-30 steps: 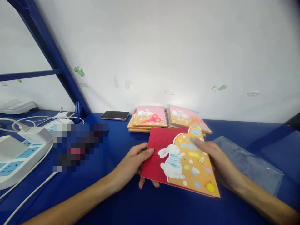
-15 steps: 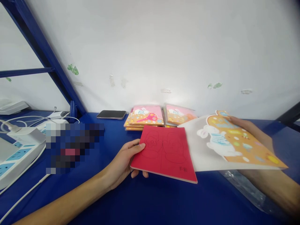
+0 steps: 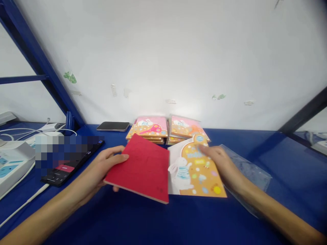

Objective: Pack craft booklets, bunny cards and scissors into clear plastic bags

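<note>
My left hand (image 3: 112,161) grips a thick pad of red paper (image 3: 143,168) by its left edge, thumb on top and fingers beneath. Faint line drawings show on the red face. In my right hand (image 3: 217,156) is a printed cover sheet (image 3: 201,170), orange and white with a rabbit in a striped top, pinched near its upper right. Its left side meets the pad's right edge; whether the two are joined I cannot tell. Under my right wrist, a clear plastic sleeve (image 3: 247,166) lies on the blue table.
Two stacks of packs stand against the wall, the left stack (image 3: 150,127) showing pink scissors, the right stack (image 3: 186,126) beside it. A dark phone (image 3: 113,126) lies to their left. Another phone (image 3: 74,163), cabled, and a white power strip (image 3: 15,166) sit at the left.
The pad and the cover sheet have shifted left in view. My right hand has come inward, bringing the sheet closer to the pad and more upright. The view has turned slightly right.
</note>
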`<state>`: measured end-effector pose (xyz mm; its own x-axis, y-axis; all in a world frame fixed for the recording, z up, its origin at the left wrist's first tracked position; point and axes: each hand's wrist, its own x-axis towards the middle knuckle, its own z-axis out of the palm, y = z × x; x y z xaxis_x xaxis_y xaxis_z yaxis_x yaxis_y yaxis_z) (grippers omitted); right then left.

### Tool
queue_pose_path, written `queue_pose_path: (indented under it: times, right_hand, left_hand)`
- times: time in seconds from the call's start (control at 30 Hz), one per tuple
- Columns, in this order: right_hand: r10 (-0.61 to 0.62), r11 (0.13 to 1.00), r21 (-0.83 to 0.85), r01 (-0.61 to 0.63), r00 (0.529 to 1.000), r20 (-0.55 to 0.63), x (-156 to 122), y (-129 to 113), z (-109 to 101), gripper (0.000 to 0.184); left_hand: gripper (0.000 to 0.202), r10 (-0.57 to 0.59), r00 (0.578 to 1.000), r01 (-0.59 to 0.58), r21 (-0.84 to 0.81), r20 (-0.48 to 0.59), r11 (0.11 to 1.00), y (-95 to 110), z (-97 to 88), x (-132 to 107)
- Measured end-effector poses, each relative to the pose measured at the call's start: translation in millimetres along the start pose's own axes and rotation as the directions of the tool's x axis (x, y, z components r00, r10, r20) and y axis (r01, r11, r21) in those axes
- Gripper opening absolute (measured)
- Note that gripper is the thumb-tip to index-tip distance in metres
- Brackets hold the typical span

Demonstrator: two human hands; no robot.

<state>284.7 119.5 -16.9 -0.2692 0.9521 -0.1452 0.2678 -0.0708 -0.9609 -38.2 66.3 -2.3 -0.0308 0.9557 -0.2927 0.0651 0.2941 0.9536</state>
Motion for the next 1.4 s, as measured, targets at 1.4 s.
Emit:
queue_pose_path:
  times: [1.4]
  right_hand:
    - [-0.199,0.271,-0.948,-0.169,0.953,-0.227,35,19,-42,0.034]
  left_hand:
    - [0.041,0.306,0.941,-0.047,0.842,-0.143,0.538,-18,-37.9,14]
